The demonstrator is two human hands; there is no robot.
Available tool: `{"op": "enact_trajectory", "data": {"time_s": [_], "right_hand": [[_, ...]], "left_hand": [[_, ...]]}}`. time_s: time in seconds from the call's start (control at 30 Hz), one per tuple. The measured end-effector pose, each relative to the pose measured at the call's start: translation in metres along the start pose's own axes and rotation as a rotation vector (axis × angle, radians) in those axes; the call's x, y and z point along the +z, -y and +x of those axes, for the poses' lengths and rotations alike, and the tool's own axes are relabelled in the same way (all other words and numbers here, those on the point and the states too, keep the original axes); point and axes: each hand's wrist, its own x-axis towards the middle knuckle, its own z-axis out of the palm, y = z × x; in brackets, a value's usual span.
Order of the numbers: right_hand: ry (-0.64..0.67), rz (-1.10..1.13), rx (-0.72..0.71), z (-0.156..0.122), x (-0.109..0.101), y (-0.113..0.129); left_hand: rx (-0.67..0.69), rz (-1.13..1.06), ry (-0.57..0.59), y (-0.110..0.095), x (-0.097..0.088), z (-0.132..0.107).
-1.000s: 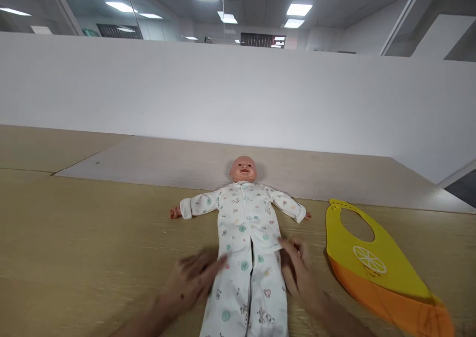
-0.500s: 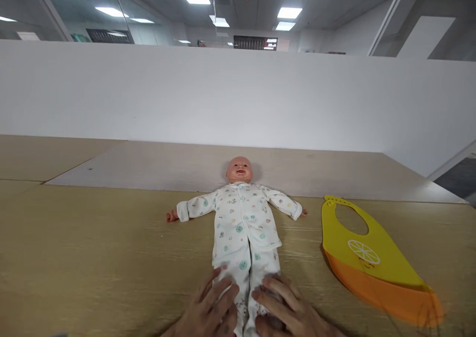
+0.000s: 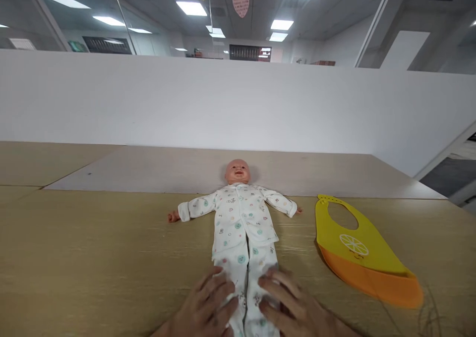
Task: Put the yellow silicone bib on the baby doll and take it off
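Observation:
A baby doll (image 3: 238,172) lies on its back, arms spread, head pointing away from me. It wears a white printed top (image 3: 243,218) and white printed trousers (image 3: 238,265). My left hand (image 3: 208,305) rests on the trouser leg at the left, its fingers spread. On the other leg lies my right hand (image 3: 290,302), fingers apart and slightly bent. Neither hand appears to grip the cloth. The lower ends of the doll's legs run out of the picture at the bottom.
To the right, a yellow bib (image 3: 366,243) with an orange catch pocket (image 3: 375,282) lies flat on the wooden table (image 3: 92,257). Behind the table stands a white partition (image 3: 223,104) with glass above it. Paper hearts (image 3: 241,4) hang on the glass.
The view has tilted up a little, so more of the ceiling and hearts shows. Both hands stay on the doll's legs, with only slight finger shifts. Doll and bib lie as before.

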Motion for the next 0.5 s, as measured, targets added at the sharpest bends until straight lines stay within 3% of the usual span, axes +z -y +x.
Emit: {"op": "enact_trajectory", "data": {"time_s": [0.1,0.2,0.27,0.37,0.5], "right_hand": [[-0.065,-0.090,0.119,-0.008,0.002,-0.022],[-0.134,-0.145,0.389,0.000,0.004,-0.055],[-0.167,-0.175,0.518,0.012,0.008,-0.077],[-0.186,-0.147,0.687,0.033,0.016,-0.101],[-0.147,-0.182,0.814,0.056,0.023,-0.117]], "left_hand": [[-0.220,-0.011,-0.001,0.036,-0.012,0.004],[-0.527,0.199,0.007,0.088,-0.011,0.001],[-0.607,0.310,0.056,0.123,-0.006,-0.005],[-0.623,0.424,0.167,0.164,0.002,-0.018],[-0.551,0.504,0.318,0.190,0.009,-0.031]]}}
